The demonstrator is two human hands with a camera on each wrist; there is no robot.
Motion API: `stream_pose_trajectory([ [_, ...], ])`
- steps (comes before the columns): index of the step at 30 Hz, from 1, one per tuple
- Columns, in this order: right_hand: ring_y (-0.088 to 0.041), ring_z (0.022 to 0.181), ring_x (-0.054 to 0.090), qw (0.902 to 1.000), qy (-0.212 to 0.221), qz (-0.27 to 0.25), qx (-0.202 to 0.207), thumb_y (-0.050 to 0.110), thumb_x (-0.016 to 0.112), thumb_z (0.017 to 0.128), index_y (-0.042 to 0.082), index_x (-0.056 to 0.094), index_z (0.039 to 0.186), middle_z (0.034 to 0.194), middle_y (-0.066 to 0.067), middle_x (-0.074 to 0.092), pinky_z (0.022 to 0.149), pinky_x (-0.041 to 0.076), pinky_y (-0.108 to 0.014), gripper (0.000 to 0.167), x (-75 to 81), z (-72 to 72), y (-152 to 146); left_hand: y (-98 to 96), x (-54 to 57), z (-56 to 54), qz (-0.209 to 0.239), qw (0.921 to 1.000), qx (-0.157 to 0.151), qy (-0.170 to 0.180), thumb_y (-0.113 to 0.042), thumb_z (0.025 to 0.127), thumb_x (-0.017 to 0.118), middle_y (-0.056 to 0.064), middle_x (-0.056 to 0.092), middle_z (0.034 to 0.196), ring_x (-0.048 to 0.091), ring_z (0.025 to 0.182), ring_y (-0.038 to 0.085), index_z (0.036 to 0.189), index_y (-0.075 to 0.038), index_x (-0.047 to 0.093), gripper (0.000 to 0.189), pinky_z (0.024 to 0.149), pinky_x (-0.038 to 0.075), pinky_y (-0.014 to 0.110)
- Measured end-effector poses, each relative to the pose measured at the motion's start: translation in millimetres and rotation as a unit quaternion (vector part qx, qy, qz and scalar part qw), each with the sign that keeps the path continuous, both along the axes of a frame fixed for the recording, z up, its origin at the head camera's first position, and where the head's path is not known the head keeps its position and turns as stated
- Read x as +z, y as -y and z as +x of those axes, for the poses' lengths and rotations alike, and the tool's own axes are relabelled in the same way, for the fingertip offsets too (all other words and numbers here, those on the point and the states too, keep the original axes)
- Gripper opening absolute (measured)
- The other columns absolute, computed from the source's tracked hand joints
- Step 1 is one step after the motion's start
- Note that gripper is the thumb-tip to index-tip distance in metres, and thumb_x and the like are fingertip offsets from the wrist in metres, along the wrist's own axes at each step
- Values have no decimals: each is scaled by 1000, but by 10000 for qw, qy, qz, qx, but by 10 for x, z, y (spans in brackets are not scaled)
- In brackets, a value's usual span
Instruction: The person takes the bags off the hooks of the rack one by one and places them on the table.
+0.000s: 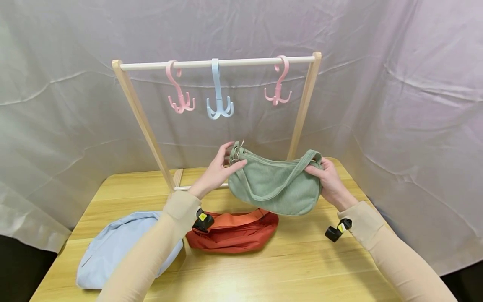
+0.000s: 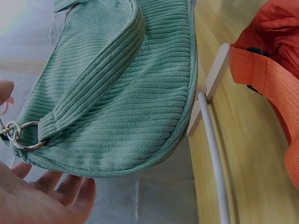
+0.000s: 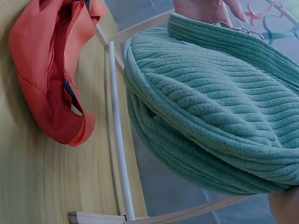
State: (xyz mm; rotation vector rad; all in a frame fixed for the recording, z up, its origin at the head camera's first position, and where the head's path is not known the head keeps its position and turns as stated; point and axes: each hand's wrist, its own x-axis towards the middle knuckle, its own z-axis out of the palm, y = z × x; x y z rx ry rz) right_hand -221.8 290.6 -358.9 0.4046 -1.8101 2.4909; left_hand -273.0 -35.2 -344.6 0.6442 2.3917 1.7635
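A green corduroy handbag (image 1: pixel 279 184) is held up in front of the rack, above the table, its strap drooping across its front. My left hand (image 1: pixel 216 172) is around its left end by the metal rings (image 1: pixel 235 155), thumb in front and fingers behind. In the left wrist view, the fingers (image 2: pixel 70 196) reach behind the bag's edge beside a ring (image 2: pixel 29 135). The right hand (image 1: pixel 330 184) grips the opposite end, thumb on the front near the strap's base. In the right wrist view, the bag's rounded underside hides most of this hand.
A wooden rack with a white rail (image 1: pixel 245 63) stands at the back. A pink hook (image 1: pixel 181 98), a light blue hook (image 1: pixel 219 96) and another pink hook (image 1: pixel 278 88) hang from it. A red bag (image 1: pixel 237 239) and a light blue bag (image 1: pixel 117 245) lie on the table (image 1: pixel 302 268).
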Motion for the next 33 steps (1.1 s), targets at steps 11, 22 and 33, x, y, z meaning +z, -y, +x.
stream_pose_trajectory([
  [11,-5,81,72,10000,9,39,-36,-12,49,97,17,74,96,90,7,76,74,58,-20,38,-6,4,-4,-65,-39,9,-384,9992,105,21,-38,93,71,10,53,142,54,129,26,155,-17,30,76,109,44,45],
  [22,-6,82,72,9990,249,320,-187,-9,53,96,18,73,99,90,7,75,75,59,-21,34,16,4,-65,-136,-95,-3,-1079,9931,-13,-453,-40,95,68,12,56,139,54,132,28,148,-18,37,66,111,43,49],
  [33,-5,80,71,9938,613,884,-277,-2,57,97,23,72,100,89,10,74,74,58,-21,29,37,-2,-157,-212,-129,3,-1209,9916,-149,-429,-36,98,65,12,60,120,56,111,25,137,-10,44,52,98,47,43],
])
